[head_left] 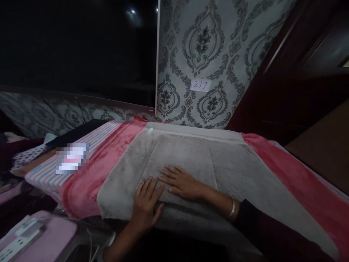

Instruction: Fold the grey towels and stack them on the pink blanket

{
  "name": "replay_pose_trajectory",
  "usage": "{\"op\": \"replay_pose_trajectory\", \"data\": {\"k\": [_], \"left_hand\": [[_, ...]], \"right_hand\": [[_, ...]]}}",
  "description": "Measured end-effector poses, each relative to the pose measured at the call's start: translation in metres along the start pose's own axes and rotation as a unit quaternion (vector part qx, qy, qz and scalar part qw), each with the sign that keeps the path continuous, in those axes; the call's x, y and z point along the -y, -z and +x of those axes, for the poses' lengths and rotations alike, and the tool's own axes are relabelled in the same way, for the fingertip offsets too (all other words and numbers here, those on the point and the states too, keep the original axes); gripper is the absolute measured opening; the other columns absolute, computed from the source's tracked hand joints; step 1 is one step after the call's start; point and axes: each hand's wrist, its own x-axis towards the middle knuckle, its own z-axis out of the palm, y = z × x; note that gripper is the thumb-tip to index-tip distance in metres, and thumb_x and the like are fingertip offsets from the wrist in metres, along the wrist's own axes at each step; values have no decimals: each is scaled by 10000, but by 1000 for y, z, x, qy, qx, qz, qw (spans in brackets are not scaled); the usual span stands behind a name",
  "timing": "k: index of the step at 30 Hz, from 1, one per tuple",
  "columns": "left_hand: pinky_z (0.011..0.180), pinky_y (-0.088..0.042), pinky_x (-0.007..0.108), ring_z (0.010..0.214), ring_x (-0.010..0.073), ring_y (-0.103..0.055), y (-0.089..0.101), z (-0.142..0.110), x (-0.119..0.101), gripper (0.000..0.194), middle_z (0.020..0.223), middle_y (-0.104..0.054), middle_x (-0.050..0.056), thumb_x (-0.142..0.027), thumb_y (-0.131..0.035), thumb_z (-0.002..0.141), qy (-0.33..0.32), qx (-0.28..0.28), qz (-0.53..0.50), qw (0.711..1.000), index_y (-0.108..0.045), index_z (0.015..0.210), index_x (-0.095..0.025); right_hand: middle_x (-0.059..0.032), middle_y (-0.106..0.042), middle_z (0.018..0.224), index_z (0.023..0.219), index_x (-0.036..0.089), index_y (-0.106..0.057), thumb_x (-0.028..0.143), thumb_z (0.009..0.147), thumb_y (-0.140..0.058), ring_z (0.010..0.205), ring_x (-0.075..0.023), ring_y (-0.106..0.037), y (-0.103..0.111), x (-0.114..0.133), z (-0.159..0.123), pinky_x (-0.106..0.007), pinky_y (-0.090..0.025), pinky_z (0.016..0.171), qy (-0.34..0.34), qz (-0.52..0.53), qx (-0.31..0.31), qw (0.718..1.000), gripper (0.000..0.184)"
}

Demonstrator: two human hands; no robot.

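A grey fleece garment or cloth [182, 149] lies spread flat, with visible seam lines and a smooth pale band along its far edge. My left hand [147, 202] rests on its near part, fingers stretched out and slightly apart. Just to the right, my right hand [182, 182] lies flat on the same cloth, fingers spread and pointing left; a silver bangle circles that wrist. Neither hand grips anything. Beneath the grey cloth is a pink plush blanket [109, 149], showing on both sides. The grey cloth's near edge hangs down in shadow.
A striped cloth [100, 136] lies to the left, with a blurred-out item [72, 158] on it. At the lower left, a power strip [20, 243] sits on a pink surface [58, 229]. Behind are a large dark television [79, 51], patterned wallpaper [203, 43] and a paper marked 277 [200, 85].
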Motion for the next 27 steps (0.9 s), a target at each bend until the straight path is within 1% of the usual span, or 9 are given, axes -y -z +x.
{"op": "replay_pose_trajectory", "data": {"k": [3,6,8,10,13,15,19,23,27], "left_hand": [[1038,-486,458,1160,254,-667,14,21,8,314,1206,-745,90,-238,-478,953,34,26,-66,997,-710,1165,-230],[991,-527,422,1076,227,-701,16,67,22,355,1132,-768,69,-265,-407,991,83,100,-134,982,-720,1156,-233],[1038,-515,418,1188,235,-666,3,107,33,400,1274,-726,86,-289,-409,979,77,167,-166,969,-688,1254,-208],[1118,-461,415,1323,245,-586,-19,146,41,460,1422,-640,104,-306,-449,951,66,234,-159,957,-635,1355,-188],[1207,-348,441,1465,260,-435,-59,187,47,540,1571,-485,126,-333,-435,973,71,308,-113,942,-522,1480,-171],[1235,-256,539,1526,298,-320,-81,195,47,555,1636,-381,126,-374,-409,1004,71,344,-73,933,-467,1525,-196],[1217,-175,655,1553,330,-241,-105,180,49,569,1670,-317,106,-467,-334,1037,56,357,-28,932,-414,1560,-259],[1218,-189,646,1551,316,-252,-111,170,54,572,1664,-334,97,-484,-304,1041,48,344,-31,937,-406,1564,-277],[1221,-191,634,1556,306,-239,-112,172,57,556,1673,-317,78,-449,-281,1048,49,346,-32,936,-404,1566,-289]], "right_hand": [[-43,-294,1677,1598,308,-328,524,1063,-351,1573,-208,-163,6,-4,-20,-476,-134,1278,6,52,-6,999,577],[-87,-301,1669,1593,263,-354,533,1055,-352,1563,-262,-206,25,-35,-24,-519,-168,1265,-85,36,-73,993,603],[-106,-270,1677,1603,233,-333,511,1056,-343,1568,-289,-183,38,-59,-21,-536,-183,1257,-158,1,-110,981,614],[-111,-246,1684,1615,228,-299,486,1059,-335,1569,-293,-174,43,-77,-16,-543,-201,1250,-208,-28,-123,970,614],[-95,-216,1696,1618,269,-284,487,1060,-333,1569,-310,-166,36,-90,-10,-589,-214,1229,-247,-68,-109,960,601],[-81,-201,1703,1611,290,-299,506,1058,-337,1571,-319,-155,26,-93,-8,-607,-209,1222,-254,-95,-101,957,595],[-59,-205,1705,1604,315,-313,531,1055,-329,1573,-306,-148,14,-94,-8,-597,-202,1228,-247,-116,-109,956,590],[-56,-207,1704,1605,325,-307,529,1051,-358,1576,-321,-116,17,-85,-15,-623,-167,1230,-225,-99,-90,965,593],[-63,-171,1709,1609,315,-294,529,1035,-422,1582,-323,-59,11,-52,-36,-640,-86,1238,-174,-56,-47,982,626]]}}
